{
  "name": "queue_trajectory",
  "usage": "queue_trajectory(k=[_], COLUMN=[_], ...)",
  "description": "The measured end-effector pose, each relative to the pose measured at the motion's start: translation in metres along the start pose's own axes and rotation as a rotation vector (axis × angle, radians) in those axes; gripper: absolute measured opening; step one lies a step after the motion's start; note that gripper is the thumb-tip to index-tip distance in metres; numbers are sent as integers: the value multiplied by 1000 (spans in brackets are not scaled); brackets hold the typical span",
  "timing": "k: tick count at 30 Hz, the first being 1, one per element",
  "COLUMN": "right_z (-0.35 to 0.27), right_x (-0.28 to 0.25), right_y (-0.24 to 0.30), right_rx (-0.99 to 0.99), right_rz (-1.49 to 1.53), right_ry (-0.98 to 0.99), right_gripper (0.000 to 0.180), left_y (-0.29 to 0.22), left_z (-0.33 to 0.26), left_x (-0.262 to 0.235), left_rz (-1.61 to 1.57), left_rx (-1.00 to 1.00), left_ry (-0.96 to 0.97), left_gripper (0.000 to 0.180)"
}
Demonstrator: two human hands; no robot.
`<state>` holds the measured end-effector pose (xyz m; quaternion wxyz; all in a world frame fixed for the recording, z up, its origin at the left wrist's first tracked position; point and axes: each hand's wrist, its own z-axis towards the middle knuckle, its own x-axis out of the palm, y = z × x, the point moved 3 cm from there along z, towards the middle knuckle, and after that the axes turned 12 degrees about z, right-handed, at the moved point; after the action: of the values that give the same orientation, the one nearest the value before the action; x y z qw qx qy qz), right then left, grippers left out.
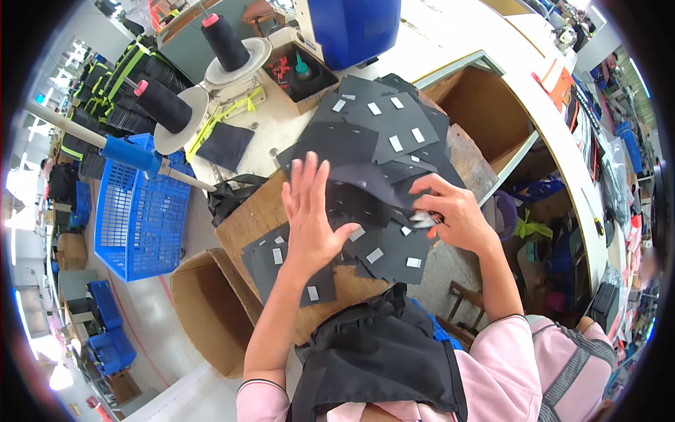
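While our left hand (311,224) lies flat with its fingers (304,184) spread wide, it presses on the pile of black fabric pieces (373,151) that covers the middle of the worktable (261,211). Most of these cut pieces carry a small white label, and they overlap loosely, some fanned toward the far edge of the table and others lying just beside our wrist. Our right hand (450,213) sits to the right of the pile, its fingers curled in and pinching a small pair of metal thread snips (424,219); the blades point left, toward the fabric between our 2 hands. One dark piece (369,181) is lifted slightly above the others, between our left fingertips and our right knuckles, though we cannot tell which hand bears it up.

Near our body, a larger bundle of black fabric (373,355) rests at the lower edge, touching our pink sleeves (492,380). On the far left of the table stand 2 cones of black thread (226,41) with pink tops, each on a round white stand. A shallow black tray (302,72) with red bits and a small teal bottle sits beside the blue sewing machine (355,27). Below the table to the left we see a blue plastic crate (137,218) and an open cardboard box (211,316) on the floor.
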<state>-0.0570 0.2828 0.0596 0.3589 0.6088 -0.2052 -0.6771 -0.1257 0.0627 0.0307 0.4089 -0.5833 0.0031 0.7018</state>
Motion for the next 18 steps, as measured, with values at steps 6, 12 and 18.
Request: queue_trajectory(k=[6,12,18], right_z=[-14,-46,-56], right_x=[-4,28,63], right_y=[1,-49,-13], right_rx=[0,526,249], right_rz=[579,799,-65], right_ry=[22,5,-507], right_gripper=[24,10,20], left_y=[21,10,11], left_z=[-10,-55,-79], left_x=[38,29,28], left_rz=[-535,-1416,-951], left_rx=[-123,-788,-664], left_ry=[518,559,387], left_gripper=[36,13,8])
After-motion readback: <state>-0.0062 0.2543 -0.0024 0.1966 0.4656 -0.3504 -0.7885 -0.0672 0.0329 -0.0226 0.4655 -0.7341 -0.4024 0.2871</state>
